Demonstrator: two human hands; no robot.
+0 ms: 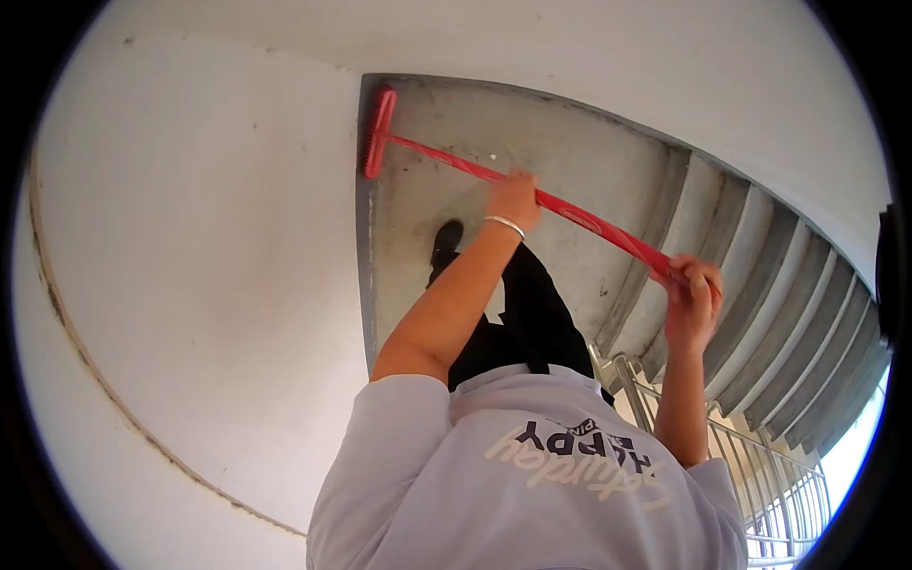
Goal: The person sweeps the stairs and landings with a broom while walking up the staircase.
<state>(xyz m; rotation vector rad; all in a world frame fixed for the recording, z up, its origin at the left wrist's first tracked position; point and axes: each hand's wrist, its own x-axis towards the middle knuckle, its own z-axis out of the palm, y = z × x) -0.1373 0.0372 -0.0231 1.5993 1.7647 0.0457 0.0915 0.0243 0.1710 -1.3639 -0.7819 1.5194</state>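
A red broom [594, 224] stretches across the view, its handle slanting from upper left to lower right. Its red brush head [381, 131] rests at the left edge of the landing, against the base of the white wall. My left hand [514, 200], with a pale bracelet at the wrist, is wrapped round the middle of the handle. Near the handle's far end, my right hand [692, 290] is closed round it, with the fingers curled over the top.
Concrete stairs [760, 266] curve along the right. A metal railing [760, 465] stands at the lower right. White walls [209, 237] border the grey landing floor [560, 142]. My dark shoe [446, 239] is on the floor below the handle.
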